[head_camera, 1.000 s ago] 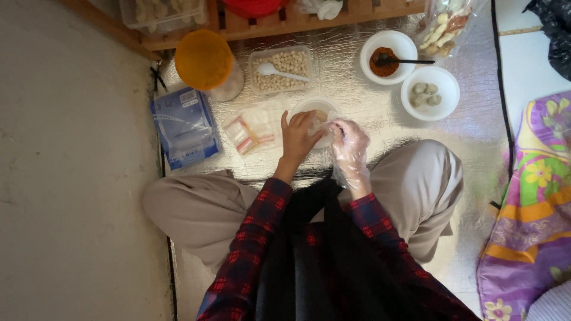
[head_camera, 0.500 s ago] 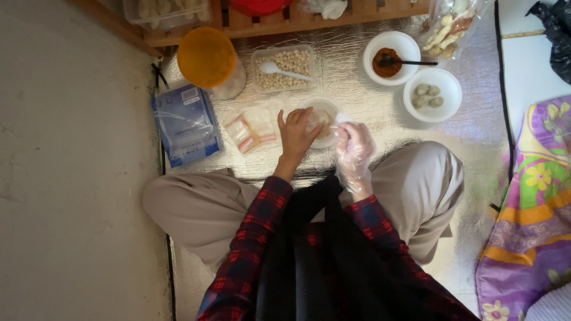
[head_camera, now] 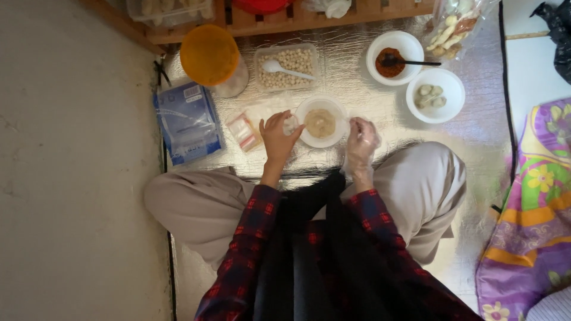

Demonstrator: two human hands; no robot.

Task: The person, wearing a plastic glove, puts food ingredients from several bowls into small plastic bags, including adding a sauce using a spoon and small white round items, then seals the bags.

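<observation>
Blue flat packet (head_camera: 188, 122) left of left hand (head_camera: 278, 138), small pink-striped sachet (head_camera: 244, 132) between.

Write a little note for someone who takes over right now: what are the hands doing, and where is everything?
Left hand: bare, holds a small pale lump at the rim of the small white bowl.
Right hand: in a clear glove, just right of that bowl, fingers pinched; what it holds cannot be told.
The bowl holds beige filling and sits on the silver mat before the knees.
Behind it: tray of pale balls with spoon, bowl of red sauce, bowl of shaped pieces.
</observation>
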